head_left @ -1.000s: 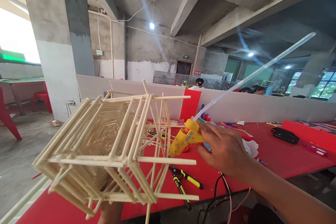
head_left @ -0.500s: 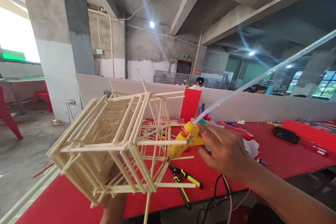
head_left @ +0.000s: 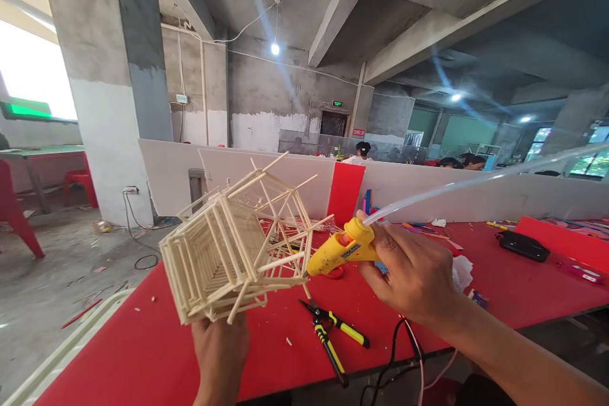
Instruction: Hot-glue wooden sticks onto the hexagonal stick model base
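My left hand [head_left: 219, 346] grips a framework of thin wooden sticks [head_left: 245, 282] from below and holds it tilted above the table; most of its fingers are hidden behind the sticks. Closed around a yellow hot glue gun [head_left: 343, 248] is my right hand [head_left: 412, 266]. The gun's nozzle points left and meets, or nearly meets, the stick ends on the framework's right side. A long clear glue stick [head_left: 428, 193] rises from the back of the gun toward the right. Below the gun, pliers with black and yellow handles [head_left: 335, 336] lie spread on the table.
The red table [head_left: 280, 368] carries loose sticks, a black case [head_left: 522, 245] and crumpled clear plastic [head_left: 461, 271]. Behind it runs a pale partition [head_left: 428, 193] with a red panel [head_left: 347, 190]. Cables [head_left: 404, 346] hang at the front edge. People sit beyond the partition.
The stick framework has turned and shifted right, so more of my left hand shows beneath it. The glue gun stays near its right side, and the clear glue stick has swung lower.
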{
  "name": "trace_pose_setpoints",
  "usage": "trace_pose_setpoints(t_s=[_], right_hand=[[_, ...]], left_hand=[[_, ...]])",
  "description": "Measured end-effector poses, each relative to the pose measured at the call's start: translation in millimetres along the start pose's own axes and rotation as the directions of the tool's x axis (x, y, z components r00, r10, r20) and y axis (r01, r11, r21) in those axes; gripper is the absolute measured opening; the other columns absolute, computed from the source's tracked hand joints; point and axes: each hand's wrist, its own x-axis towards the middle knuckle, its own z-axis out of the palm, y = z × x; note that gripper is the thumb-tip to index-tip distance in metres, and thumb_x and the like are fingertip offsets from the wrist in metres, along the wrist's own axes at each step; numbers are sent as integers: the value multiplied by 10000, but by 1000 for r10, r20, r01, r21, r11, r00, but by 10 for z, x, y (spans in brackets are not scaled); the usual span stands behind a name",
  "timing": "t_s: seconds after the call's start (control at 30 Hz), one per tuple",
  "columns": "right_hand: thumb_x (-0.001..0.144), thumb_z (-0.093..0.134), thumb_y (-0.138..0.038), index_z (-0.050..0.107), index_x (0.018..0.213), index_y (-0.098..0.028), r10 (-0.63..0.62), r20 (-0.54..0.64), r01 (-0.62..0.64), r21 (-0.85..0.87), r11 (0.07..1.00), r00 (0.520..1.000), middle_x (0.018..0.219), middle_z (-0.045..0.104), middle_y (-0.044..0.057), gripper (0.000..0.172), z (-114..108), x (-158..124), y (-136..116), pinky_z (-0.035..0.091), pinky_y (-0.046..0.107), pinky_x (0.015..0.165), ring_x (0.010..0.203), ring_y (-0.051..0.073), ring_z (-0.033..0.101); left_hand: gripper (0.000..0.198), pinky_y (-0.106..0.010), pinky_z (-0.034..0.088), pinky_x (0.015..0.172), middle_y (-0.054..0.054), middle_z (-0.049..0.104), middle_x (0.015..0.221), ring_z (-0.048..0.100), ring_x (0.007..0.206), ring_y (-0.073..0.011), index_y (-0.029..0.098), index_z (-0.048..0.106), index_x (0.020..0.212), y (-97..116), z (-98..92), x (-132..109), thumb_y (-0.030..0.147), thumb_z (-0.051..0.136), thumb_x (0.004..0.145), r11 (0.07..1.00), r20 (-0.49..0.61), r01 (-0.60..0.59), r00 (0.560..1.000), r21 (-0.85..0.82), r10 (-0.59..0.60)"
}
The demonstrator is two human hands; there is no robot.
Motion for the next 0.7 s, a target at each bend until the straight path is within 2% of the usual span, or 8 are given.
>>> trace_pose_setpoints(t_s=[0.13,0.37,0.57,0.7], right_hand=[[803,617,-140,592,1171,-99,-30,-19,29,-44,999,999,758,644,25,371,-27,-5,9,434,314,590,654,166,581],[791,641,-140,596,1165,-93,-48,-26,45,-90,995,999,736,627,20,380,-21,-34,36,404,323,577,622,163,556],[805,620,-150,555,1229,-106,-33,-46,29,-87,996,998,760,645,23,431,16,-39,27,431,316,596,656,174,586],[799,623,-142,532,1292,-98,-38,-49,33,-87,996,998,772,655,30,503,48,-35,19,447,312,597,662,177,601]], left_hand=[[423,-266,598,726,-18,753,930,696,970,-244,200,687,905,-105,41,-38,127,849,521,998,38,-48,998,-46,49],[501,-256,601,664,-54,745,1042,707,954,-245,209,692,1045,-193,36,-89,53,774,575,997,-7,58,998,-47,-59],[479,-300,617,717,-53,755,990,729,839,-210,204,681,1082,-321,-37,-87,-12,662,655,978,-78,205,975,-38,-207],[531,-336,613,788,-60,760,954,736,855,-220,201,654,1141,-369,-60,-112,-31,639,663,965,-44,258,965,-50,-260]])
